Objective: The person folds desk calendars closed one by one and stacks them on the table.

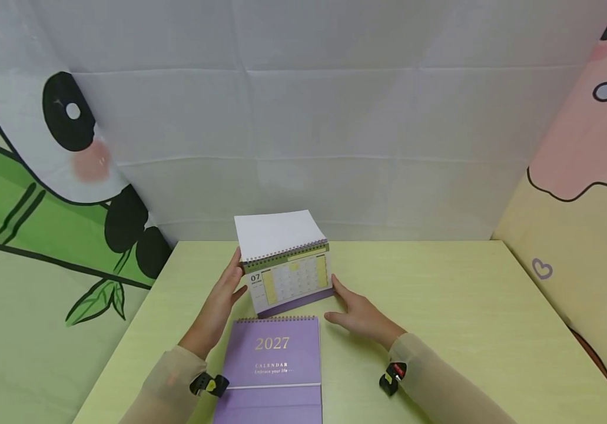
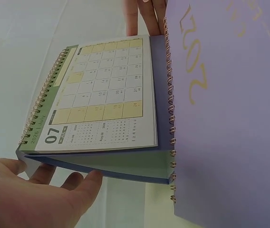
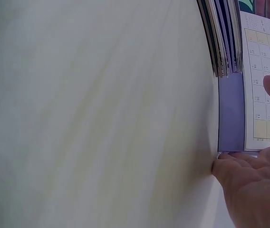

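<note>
A desk calendar (image 1: 292, 277) stands tent-like on the table, turned to a July page with a green header and a purple base below. At its left side is my left hand (image 1: 218, 306), fingers extended along the side edge; in the left wrist view, its fingertips (image 2: 94, 178) are right at the card stand's side. My right hand (image 1: 358, 318) is at the lower right corner, fingers against the edge and thumb apart in front of the page. Nearer me, a purple 2027 calendar (image 1: 277, 353) lies flat, its spiral binding close to the standing calendar's base.
The pale yellow table (image 1: 441, 306) stretches to both sides. Behind it hangs a white cloth (image 1: 324, 118). Printed cartoon cloths flank the table, a panda (image 1: 86, 171) at left and a pink figure (image 1: 589, 135) at right.
</note>
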Demonstrator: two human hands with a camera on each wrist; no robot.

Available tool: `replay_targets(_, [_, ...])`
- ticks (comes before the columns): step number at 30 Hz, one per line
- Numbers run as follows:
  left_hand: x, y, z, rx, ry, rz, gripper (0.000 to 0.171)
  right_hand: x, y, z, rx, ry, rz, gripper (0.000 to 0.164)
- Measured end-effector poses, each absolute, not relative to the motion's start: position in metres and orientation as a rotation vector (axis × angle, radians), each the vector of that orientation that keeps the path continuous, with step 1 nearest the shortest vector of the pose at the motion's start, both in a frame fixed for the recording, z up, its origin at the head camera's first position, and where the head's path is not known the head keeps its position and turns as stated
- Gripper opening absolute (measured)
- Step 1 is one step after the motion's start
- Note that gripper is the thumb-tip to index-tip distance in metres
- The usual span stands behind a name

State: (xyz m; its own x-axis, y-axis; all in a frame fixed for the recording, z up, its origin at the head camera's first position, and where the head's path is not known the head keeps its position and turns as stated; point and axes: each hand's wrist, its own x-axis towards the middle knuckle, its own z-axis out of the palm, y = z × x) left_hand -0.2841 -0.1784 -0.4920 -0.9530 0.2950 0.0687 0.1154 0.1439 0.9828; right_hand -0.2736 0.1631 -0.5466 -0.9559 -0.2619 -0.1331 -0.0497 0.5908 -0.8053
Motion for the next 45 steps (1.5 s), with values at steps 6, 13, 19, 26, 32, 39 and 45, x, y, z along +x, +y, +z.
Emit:
replay_targets(6, [-0.2816, -0.1798, -0.4882, 0.406, 2.289, 1.925, 0.070, -0.2770, 0.1625, -0.5422, -0.246, 2.593, -1.274, 0.100])
replay_targets(13, [-0.2789, -0.1779, -0.4841, 0.398, 2.292, 1.914, 0.071, -0.2784, 0.1663, -0.5424, -0.246, 2.566, -1.288, 0.100])
replay_targets(19, [-0.2781, -0.1756, -0.4832, 0.412, 2.299, 1.927, 0.071, -0.2803, 0.1687, -0.5418, -0.270, 2.534, -1.316, 0.101])
replay_targets(26, [-0.2794, -0.1719, -0.4819, 0.464, 2.292, 1.934, 0.070, -0.2814, 0.1687, -0.5377, -0.240, 2.573, -1.269, 0.100])
replay_targets(32, [-0.2798, -0.1722, -0.4830, 0.462, 2.288, 1.943, 0.069, -0.2800, 0.1671, -0.5390, -0.244, 2.581, -1.277, 0.098])
replay_targets(39, [-0.2772, -0.1732, -0.4889, 0.441, 2.292, 1.932, 0.068, -0.2770, 0.1653, -0.5451, -0.227, 2.558, -1.313, 0.094])
replay_targets(45, [-0.2757, -0.1746, -0.4909, 0.451, 2.274, 1.946, 0.069, -0.2750, 0.1637, -0.5461, -0.228, 2.566, -1.306, 0.094])
